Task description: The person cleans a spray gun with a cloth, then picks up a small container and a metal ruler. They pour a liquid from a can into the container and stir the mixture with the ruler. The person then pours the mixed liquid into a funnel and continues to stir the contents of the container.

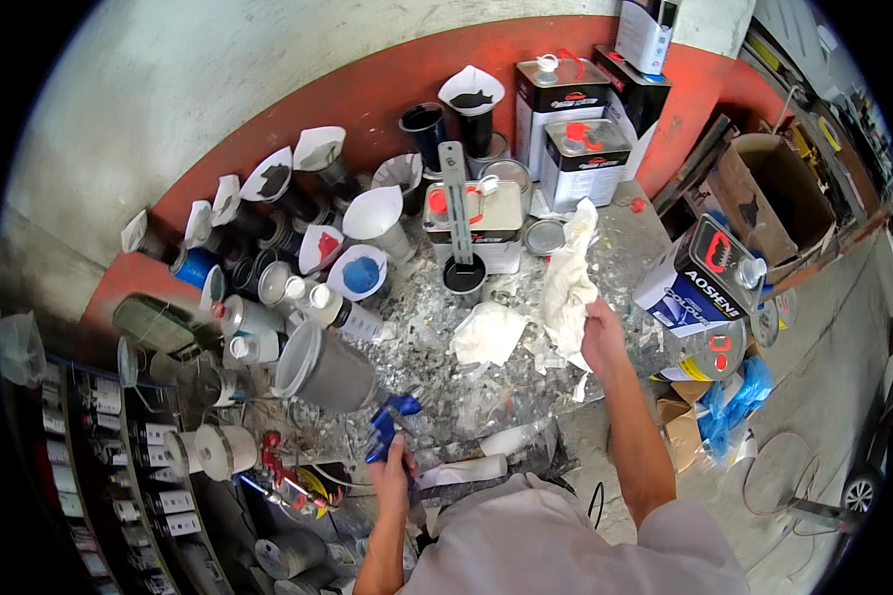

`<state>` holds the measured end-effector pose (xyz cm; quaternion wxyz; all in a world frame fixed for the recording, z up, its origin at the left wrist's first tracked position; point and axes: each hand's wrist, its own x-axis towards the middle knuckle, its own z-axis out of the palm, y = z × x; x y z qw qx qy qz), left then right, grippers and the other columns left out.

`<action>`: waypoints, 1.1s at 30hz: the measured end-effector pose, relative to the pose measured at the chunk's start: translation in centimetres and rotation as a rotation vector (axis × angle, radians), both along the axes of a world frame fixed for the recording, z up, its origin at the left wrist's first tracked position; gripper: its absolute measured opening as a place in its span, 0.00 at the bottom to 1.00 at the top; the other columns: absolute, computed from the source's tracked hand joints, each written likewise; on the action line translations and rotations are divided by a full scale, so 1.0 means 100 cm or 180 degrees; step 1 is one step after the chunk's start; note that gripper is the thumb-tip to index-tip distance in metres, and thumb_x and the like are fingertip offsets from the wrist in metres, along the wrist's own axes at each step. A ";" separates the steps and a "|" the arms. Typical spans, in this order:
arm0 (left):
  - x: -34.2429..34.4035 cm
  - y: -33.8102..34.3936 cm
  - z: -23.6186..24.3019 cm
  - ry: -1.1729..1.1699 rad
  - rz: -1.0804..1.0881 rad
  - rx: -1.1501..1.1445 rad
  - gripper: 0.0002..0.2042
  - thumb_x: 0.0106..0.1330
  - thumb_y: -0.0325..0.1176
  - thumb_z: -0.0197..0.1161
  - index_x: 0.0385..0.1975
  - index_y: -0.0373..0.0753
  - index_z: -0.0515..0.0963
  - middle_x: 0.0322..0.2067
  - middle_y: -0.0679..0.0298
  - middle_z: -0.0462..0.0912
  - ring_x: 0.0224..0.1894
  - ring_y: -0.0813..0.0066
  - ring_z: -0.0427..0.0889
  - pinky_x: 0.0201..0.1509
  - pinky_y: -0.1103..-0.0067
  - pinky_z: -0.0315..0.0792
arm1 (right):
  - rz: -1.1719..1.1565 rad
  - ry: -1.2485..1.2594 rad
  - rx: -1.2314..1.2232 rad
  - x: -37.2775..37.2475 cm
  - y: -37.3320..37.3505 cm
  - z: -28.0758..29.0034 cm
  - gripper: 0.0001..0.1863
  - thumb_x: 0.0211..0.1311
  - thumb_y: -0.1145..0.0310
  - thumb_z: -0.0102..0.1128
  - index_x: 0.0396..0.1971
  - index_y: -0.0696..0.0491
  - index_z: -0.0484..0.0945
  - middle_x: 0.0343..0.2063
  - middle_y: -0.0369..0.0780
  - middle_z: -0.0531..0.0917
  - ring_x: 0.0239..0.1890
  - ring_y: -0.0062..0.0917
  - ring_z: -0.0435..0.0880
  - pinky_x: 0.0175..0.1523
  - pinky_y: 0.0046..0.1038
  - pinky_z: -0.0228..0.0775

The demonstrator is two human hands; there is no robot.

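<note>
In my left hand point(395, 466), low at the centre, is a blue spray gun point(387, 424) with a large translucent cup point(327, 369) tilted up and to the left on it. My right hand point(602, 337) grips the lower end of a crumpled white cloth point(569, 273) at the right of the bench. Between them, a second white wad point(488, 335) lies on the paint-stained bench point(466, 397). Behind it stands a cup of dark liquid point(463, 281) with a metal measuring stick point(456, 203) upright in it.
Cups with paper strainers point(372, 213) and several bottles point(337, 312) crowd the back left. Metal cans point(556, 119) stand at the back, more point(685, 283) at the right edge. Cardboard boxes point(769, 203) sit beyond. Shelving point(109, 456) is lower left; a hose point(784, 446) lies on the right floor.
</note>
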<state>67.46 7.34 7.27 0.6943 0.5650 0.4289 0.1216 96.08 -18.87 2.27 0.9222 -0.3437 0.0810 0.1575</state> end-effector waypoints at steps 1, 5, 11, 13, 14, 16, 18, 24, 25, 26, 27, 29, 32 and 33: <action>-0.002 0.003 -0.008 0.0076 -0.0098 -0.0029 0.14 0.71 0.40 0.59 0.24 0.41 0.69 0.14 0.66 0.70 0.14 0.77 0.68 0.19 0.78 0.63 | 0.0098 0.0173 0.0160 -0.020 0.007 0.034 0.20 0.55 0.76 0.55 0.51 0.61 0.75 0.45 0.40 0.83 0.47 0.24 0.83 0.55 0.25 0.73; 0.012 -0.004 -0.003 0.0059 -0.0467 0.0008 0.18 0.73 0.46 0.58 0.23 0.43 0.68 0.14 0.69 0.69 0.15 0.79 0.67 0.19 0.79 0.60 | 0.1030 -0.0497 -0.0317 -0.069 0.036 0.054 0.17 0.54 0.76 0.56 0.45 0.59 0.79 0.46 0.41 0.84 0.60 0.27 0.75 0.65 0.33 0.66; 0.010 -0.015 0.007 -0.0070 -0.1211 0.0007 0.20 0.75 0.45 0.54 0.21 0.40 0.67 0.14 0.69 0.68 0.14 0.80 0.65 0.18 0.80 0.58 | 0.1142 -0.1935 -0.1167 -0.144 0.155 0.082 0.31 0.69 0.57 0.56 0.64 0.56 0.56 0.60 0.43 0.62 0.62 0.30 0.63 0.66 0.29 0.54; 0.004 -0.014 0.006 0.0037 -0.1380 0.0317 0.21 0.75 0.45 0.54 0.21 0.39 0.68 0.14 0.69 0.68 0.14 0.80 0.65 0.18 0.80 0.57 | 0.0637 -0.2322 -0.2046 -0.147 0.167 0.085 0.38 0.71 0.49 0.52 0.68 0.61 0.51 0.57 0.46 0.68 0.56 0.32 0.70 0.62 0.33 0.62; 0.003 -0.012 0.010 0.0022 -0.1408 0.0248 0.21 0.75 0.45 0.54 0.21 0.39 0.68 0.13 0.69 0.68 0.13 0.80 0.65 0.17 0.80 0.57 | 0.0563 -0.2193 -0.2089 -0.150 0.171 0.087 0.37 0.72 0.48 0.51 0.65 0.62 0.55 0.53 0.46 0.72 0.53 0.32 0.72 0.59 0.33 0.64; 0.000 -0.006 0.022 -0.0004 -0.1480 0.0099 0.21 0.75 0.44 0.54 0.21 0.38 0.69 0.13 0.69 0.68 0.13 0.79 0.65 0.17 0.80 0.57 | 0.0406 -0.1923 -0.2183 -0.151 0.180 0.097 0.35 0.73 0.45 0.48 0.61 0.64 0.64 0.46 0.46 0.79 0.47 0.30 0.76 0.55 0.33 0.68; -0.006 0.001 0.019 -0.0036 -0.1497 0.0128 0.21 0.75 0.45 0.54 0.21 0.39 0.69 0.14 0.68 0.69 0.14 0.79 0.66 0.18 0.80 0.58 | 0.0808 -0.1174 -0.2067 -0.135 0.180 0.098 0.30 0.75 0.47 0.46 0.48 0.64 0.77 0.34 0.45 0.83 0.40 0.27 0.77 0.51 0.32 0.70; -0.016 0.022 0.036 -0.0130 -0.1543 -0.0144 0.21 0.73 0.46 0.57 0.19 0.40 0.71 0.13 0.71 0.70 0.14 0.82 0.67 0.19 0.80 0.60 | 0.1131 -0.3013 -0.3052 -0.132 0.128 0.160 0.33 0.68 0.45 0.54 0.51 0.66 0.74 0.41 0.51 0.83 0.47 0.40 0.81 0.55 0.31 0.69; -0.011 0.022 0.046 -0.0219 -0.1419 -0.0481 0.21 0.73 0.45 0.58 0.18 0.40 0.70 0.13 0.71 0.69 0.14 0.82 0.66 0.19 0.80 0.60 | 0.1273 -0.3929 -0.3458 -0.140 0.122 0.140 0.34 0.66 0.44 0.54 0.52 0.65 0.73 0.40 0.51 0.83 0.45 0.43 0.81 0.54 0.35 0.70; -0.012 0.025 0.045 -0.0211 -0.1534 -0.0414 0.21 0.73 0.45 0.58 0.18 0.40 0.70 0.13 0.71 0.69 0.14 0.82 0.66 0.19 0.80 0.60 | 0.1434 -0.4845 -0.3818 -0.151 0.122 0.132 0.35 0.65 0.43 0.55 0.52 0.64 0.72 0.38 0.52 0.83 0.44 0.47 0.81 0.53 0.38 0.71; -0.015 0.030 0.043 -0.0203 -0.1649 -0.0349 0.21 0.73 0.45 0.58 0.19 0.40 0.70 0.13 0.71 0.69 0.14 0.82 0.66 0.19 0.80 0.60 | 0.1717 -0.4655 -0.4138 -0.158 0.114 0.133 0.43 0.64 0.37 0.52 0.50 0.71 0.71 0.38 0.55 0.80 0.44 0.48 0.81 0.52 0.41 0.72; -0.018 0.035 0.050 -0.0148 -0.1925 -0.0122 0.19 0.73 0.44 0.58 0.21 0.40 0.71 0.13 0.71 0.69 0.14 0.83 0.65 0.19 0.80 0.61 | 0.2449 -0.4238 -0.3942 -0.148 0.120 0.111 0.40 0.64 0.37 0.52 0.45 0.68 0.74 0.36 0.54 0.82 0.42 0.48 0.81 0.51 0.41 0.72; -0.018 0.045 0.047 -0.0018 -0.2466 0.0135 0.18 0.73 0.43 0.58 0.22 0.39 0.71 0.14 0.71 0.69 0.14 0.82 0.65 0.19 0.80 0.60 | 0.3385 -0.3208 -0.3097 -0.139 0.121 0.107 0.34 0.63 0.37 0.55 0.36 0.60 0.81 0.30 0.51 0.83 0.36 0.42 0.83 0.46 0.41 0.72; -0.018 0.045 0.049 -0.0075 -0.2459 -0.0053 0.18 0.73 0.42 0.58 0.22 0.39 0.71 0.14 0.71 0.69 0.14 0.82 0.65 0.18 0.80 0.60 | 0.3284 -0.3153 -0.2835 -0.141 0.122 0.092 0.33 0.63 0.37 0.56 0.35 0.59 0.81 0.30 0.51 0.83 0.35 0.40 0.83 0.45 0.41 0.72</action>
